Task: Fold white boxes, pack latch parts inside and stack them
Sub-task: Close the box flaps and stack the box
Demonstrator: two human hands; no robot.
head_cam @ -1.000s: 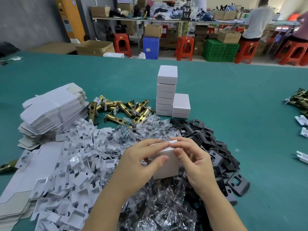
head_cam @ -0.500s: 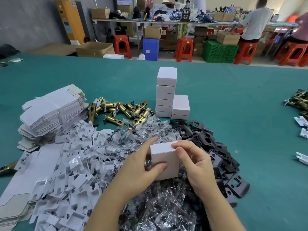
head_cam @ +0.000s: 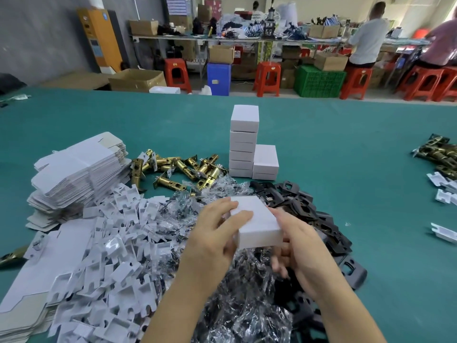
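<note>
A closed white box (head_cam: pixel 257 222) sits between my two hands above the parts heap. My left hand (head_cam: pixel 212 240) grips its left side, fingers lying over the top. From below and to the right, my right hand (head_cam: pixel 300 254) holds the box with fingers curled under it. Beyond stand a tall stack of white boxes (head_cam: pixel 243 142) and a shorter stack (head_cam: pixel 265 162) beside it. Brass latch bolts (head_cam: pixel 183 167) lie left of the stacks. Black strike plates (head_cam: pixel 306 206) spread to the right, and bagged screws (head_cam: pixel 242 305) fill the heap beneath my hands.
Flat unfolded box blanks (head_cam: pixel 74 169) are piled at the left, with white card inserts (head_cam: pixel 106 256) strewn in front of them. More brass latches (head_cam: pixel 437 152) and white inserts (head_cam: pixel 442 194) lie at the right edge. The table is green felt (head_cam: pixel 346 157). People work at benches behind.
The box went from standing on end to lying flat and closed, tilted away from me. My right hand shifted from its top edge to underneath it.
</note>
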